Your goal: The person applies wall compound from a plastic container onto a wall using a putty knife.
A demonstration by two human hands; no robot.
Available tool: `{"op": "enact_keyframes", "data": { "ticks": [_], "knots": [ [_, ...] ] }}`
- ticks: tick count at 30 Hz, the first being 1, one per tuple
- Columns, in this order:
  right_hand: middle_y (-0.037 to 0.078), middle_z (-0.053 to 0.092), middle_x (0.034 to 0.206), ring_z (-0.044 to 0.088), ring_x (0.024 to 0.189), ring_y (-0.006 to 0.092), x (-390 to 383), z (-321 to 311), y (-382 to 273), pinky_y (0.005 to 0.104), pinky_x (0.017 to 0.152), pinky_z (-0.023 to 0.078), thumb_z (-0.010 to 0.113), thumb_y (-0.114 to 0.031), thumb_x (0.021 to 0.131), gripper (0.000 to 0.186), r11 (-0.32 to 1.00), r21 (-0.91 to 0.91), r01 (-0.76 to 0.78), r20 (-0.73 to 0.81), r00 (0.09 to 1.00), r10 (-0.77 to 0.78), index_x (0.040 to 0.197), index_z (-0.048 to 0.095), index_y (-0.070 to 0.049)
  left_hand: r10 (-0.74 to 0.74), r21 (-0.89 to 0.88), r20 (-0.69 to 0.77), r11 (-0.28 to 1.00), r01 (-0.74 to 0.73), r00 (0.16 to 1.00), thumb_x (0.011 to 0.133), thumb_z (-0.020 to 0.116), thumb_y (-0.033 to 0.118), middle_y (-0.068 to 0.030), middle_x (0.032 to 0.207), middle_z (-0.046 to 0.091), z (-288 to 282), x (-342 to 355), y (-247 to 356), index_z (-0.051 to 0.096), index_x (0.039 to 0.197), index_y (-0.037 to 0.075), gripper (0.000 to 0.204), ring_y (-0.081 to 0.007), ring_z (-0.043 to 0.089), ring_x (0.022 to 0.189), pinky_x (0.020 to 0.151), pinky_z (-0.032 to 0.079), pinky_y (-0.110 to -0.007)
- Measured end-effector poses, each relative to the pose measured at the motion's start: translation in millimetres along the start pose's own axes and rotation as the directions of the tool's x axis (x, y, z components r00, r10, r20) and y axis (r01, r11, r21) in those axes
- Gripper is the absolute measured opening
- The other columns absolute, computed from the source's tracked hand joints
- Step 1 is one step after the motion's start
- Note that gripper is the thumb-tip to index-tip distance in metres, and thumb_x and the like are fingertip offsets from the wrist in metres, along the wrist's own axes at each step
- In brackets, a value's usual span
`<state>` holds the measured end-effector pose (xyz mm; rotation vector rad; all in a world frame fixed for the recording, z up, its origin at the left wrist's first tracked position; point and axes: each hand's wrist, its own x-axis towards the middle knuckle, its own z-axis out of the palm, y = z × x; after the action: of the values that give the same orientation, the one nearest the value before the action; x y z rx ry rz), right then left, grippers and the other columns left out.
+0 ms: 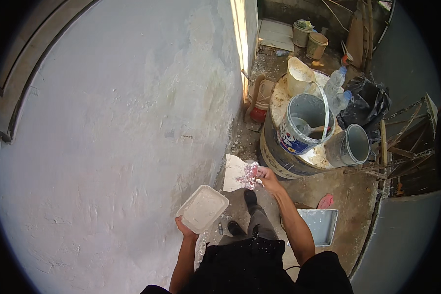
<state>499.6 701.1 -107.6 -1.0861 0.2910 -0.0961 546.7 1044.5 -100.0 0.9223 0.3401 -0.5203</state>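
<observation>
My left hand (185, 228) is closed around the lower-left edge of a shallow pale plastic tub (214, 191), rounded at the corners and smeared with off-white putty. It is held tilted in front of the wall (132, 161). In my right hand (269, 179) is a wide putty knife (236, 173). The blade is coated in cream putty and points left toward the wall, and its reddish part near my fingers is spattered. Tub and knife are apart, with the knife farther from my body. My right fingers partly hide the grip.
A large drum (274, 152) at right carries a paint bucket (306, 122), a grey bucket (350, 144), a cut jug (299, 76) and plastic bottles (335, 83). A black bag (365, 103) and metal frame (406, 142) stand beyond. A grey tray (323, 225) lies near my right forearm.
</observation>
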Motion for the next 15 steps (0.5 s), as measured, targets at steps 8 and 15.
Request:
{"op": "enact_keyframes", "data": {
  "ticks": [8, 15],
  "knots": [
    [0.009, 0.065, 0.095, 0.062, 0.079, 0.0126, 156, -36, 24, 0.0239, 0.065, 0.05, 0.05, 0.006, 0.083, 0.027, 0.98, 0.195, -0.027, -0.275, 0.958, 0.081, 0.109, 0.058, 0.004, 0.063, 0.1, -0.168, 0.994, -0.047, 0.984, 0.078, 0.033, 0.047, -0.0154, 0.119, 0.054, 26, 28, 2, 0.049, 0.122, 0.001, 0.066, -0.0329, 0.053, 0.108, 0.092, 0.043, -0.044],
    [0.014, 0.066, 0.079, 0.064, 0.072, 0.0229, 311, -50, 89, 0.0332, 0.063, 0.047, 0.063, -0.008, 0.076, 0.018, 0.949, -0.284, -0.137, -0.61, 0.789, -0.069, 0.09, 0.064, 0.002, 0.023, -0.029, -0.331, 0.999, -0.034, 0.943, 0.075, 0.038, 0.048, -0.0168, 0.117, 0.054, 43, 28, -6, 0.049, 0.12, 0.0, 0.067, -0.0349, 0.053, 0.107, 0.09, 0.043, -0.046]
  ]
}}
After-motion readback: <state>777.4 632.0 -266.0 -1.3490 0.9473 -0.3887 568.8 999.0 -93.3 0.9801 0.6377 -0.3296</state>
